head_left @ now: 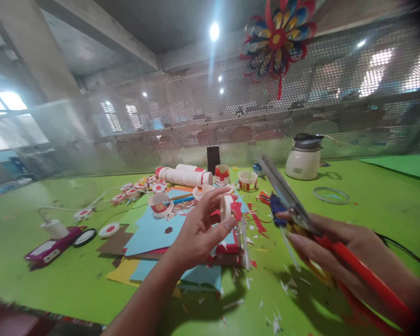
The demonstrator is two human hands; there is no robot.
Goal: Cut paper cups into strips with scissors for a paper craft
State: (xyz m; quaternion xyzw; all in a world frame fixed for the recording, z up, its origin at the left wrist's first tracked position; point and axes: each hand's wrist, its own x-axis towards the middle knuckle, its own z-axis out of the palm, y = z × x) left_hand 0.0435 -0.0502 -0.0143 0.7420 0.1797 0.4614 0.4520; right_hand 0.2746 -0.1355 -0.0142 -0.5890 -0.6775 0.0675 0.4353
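My left hand point(205, 228) is raised over a pile of coloured paper, fingers and thumb closed around the cut-down bottom of a paper cup point(227, 208). The piece is a white ring with red paper flaps on its right side. On the right, my right hand point(339, 247) grips red-handled scissors point(287, 198), their metal blades pointing up and left and slightly blurred. Behind the blades lies a blue and orange tool point(277, 205), its kind hard to make out. Something yellow shows under the right fingers, partly hidden.
Blue paper sheets point(150, 233) and white scraps cover the middle of the green table point(101, 289). Cut paper cups point(247, 180) and stacked cups point(185, 176) stand behind. A purple power strip point(52, 247) lies left, a white jar point(303, 161) back right, before a mesh screen point(182, 121).
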